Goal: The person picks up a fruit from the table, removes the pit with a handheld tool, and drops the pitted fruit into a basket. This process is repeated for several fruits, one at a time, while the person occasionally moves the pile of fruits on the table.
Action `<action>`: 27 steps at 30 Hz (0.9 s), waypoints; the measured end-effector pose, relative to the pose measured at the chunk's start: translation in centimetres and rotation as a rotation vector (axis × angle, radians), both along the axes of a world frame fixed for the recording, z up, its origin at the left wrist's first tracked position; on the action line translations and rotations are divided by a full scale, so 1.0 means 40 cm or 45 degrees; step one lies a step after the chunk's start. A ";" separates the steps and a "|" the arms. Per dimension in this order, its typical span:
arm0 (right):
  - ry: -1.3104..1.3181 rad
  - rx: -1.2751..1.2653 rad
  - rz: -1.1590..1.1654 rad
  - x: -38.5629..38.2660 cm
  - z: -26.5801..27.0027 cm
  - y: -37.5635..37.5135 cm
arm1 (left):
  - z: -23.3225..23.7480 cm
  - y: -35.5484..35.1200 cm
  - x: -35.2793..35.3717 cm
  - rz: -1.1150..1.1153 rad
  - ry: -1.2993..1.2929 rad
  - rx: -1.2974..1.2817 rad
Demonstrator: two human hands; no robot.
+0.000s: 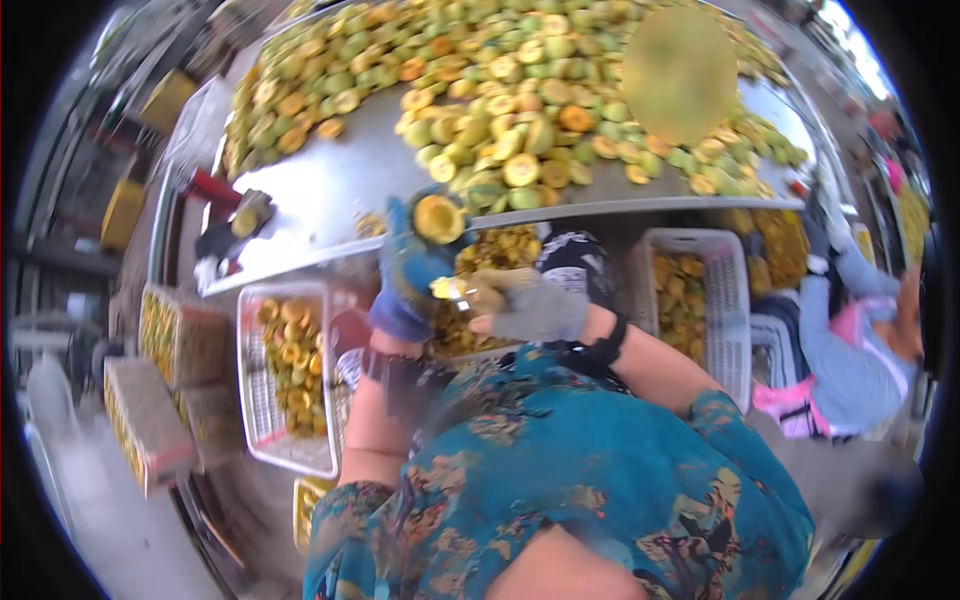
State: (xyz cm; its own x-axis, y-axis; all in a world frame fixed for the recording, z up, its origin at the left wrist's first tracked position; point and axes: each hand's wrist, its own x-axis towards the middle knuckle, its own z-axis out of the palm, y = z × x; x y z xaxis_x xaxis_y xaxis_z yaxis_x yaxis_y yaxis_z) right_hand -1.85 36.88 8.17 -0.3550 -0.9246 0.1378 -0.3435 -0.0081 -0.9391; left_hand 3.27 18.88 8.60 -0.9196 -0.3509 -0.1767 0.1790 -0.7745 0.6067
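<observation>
My left hand (408, 270), in a blue glove, holds a hollowed yellow-green fruit half (438, 218), cut face up, near the table's front edge. Just right of it and lower, my right hand (535, 305) in a grey glove is closed around a small tool (458, 292) with a shiny metal part; its exact shape is blurred. Below both hands a container of orange-brown fruit pieces (505, 245) is partly hidden by them. Many cut fruit halves (520, 110) lie heaped on the metal table (310, 200) ahead.
White crates with fruit stand at left (330, 400) and right (742, 320). Stacked boxes (150, 420) are farther left. A red-handled object (210, 188) lies on the table's left end. A co-worker (850, 340) sits at the right, with a gloved hand near another fruit container.
</observation>
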 end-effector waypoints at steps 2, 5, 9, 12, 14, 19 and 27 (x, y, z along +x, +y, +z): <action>-0.065 0.045 0.089 -0.009 0.040 0.011 | 0.006 -0.030 0.023 0.051 -0.025 -0.018; -0.135 0.118 0.065 -0.008 0.047 0.010 | 0.030 -0.093 0.120 0.036 0.028 -0.110; -0.248 0.200 0.058 -0.027 0.012 0.018 | 0.009 -0.266 0.290 0.479 -0.394 -1.165; -0.682 0.001 0.120 -0.030 -0.028 0.021 | 0.055 -0.345 0.389 0.398 -1.970 -2.553; -0.668 0.065 0.111 -0.031 -0.010 0.016 | 0.063 -0.352 0.386 0.473 -2.374 -2.601; -0.574 0.125 0.121 -0.040 -0.014 0.000 | -0.056 -0.352 0.163 0.360 -1.011 -2.607; -0.514 0.201 0.092 -0.068 -0.001 0.027 | -0.291 -0.285 -0.344 -0.259 -0.640 -3.085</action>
State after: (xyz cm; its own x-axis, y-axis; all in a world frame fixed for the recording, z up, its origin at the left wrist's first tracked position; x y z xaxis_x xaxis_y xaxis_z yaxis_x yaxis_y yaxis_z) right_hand -4.56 37.97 8.11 -0.2853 -0.9476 -0.1435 0.0473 0.1356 -0.9896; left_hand -10.48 7.46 -3.03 -0.9862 -0.1385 0.0912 -0.1376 0.9904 0.0151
